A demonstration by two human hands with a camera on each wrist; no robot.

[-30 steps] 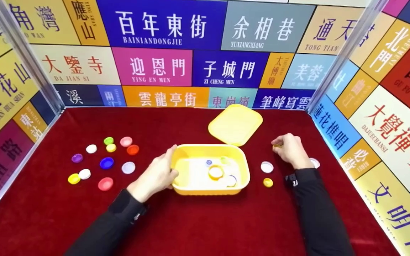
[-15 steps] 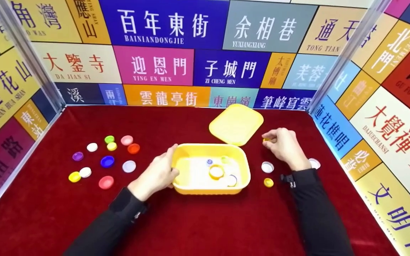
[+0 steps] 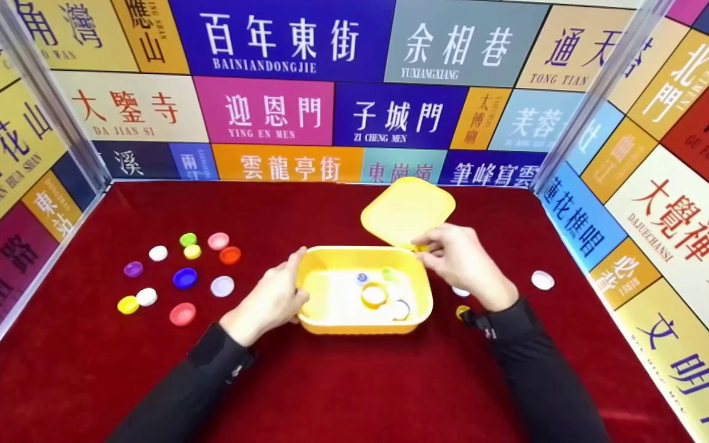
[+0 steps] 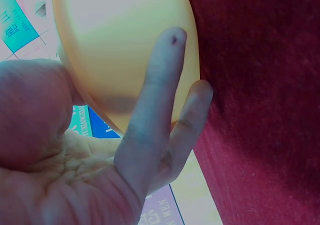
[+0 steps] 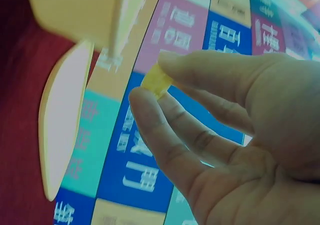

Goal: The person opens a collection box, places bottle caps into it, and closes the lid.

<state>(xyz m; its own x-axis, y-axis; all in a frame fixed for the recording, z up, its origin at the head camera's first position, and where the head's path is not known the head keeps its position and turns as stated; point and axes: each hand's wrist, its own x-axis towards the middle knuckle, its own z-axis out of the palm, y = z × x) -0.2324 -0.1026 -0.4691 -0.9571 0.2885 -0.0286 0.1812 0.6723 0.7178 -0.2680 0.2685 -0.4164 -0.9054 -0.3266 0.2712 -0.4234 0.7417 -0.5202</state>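
Observation:
A yellow plastic box [image 3: 357,329] stands in the middle of the red cloth. My left hand [image 3: 271,298] grips its left end, thumb at the rim and fingers against the outer wall [image 4: 120,45]. Inside lie a small blue cap [image 3: 362,277], a green cap [image 3: 387,274], a yellow ring-like cap [image 3: 374,296] and a whitish cap [image 3: 400,311]. Between thumb and fingertips my right hand [image 3: 465,264] pinches a small yellow bottle cap [image 5: 156,81], held near the box's back right corner.
Behind the box lies its yellow lid [image 3: 408,210]. Several coloured caps spread over the left, among them a blue cap [image 3: 184,278] and a red cap [image 3: 183,314]. To the right are a white cap [image 3: 542,280] and a yellow cap [image 3: 463,312], partly behind the right wrist.
My right hand has carried the yellow cap leftward from the right side of the cloth to the box's back right corner. The left hand and the box stay put.

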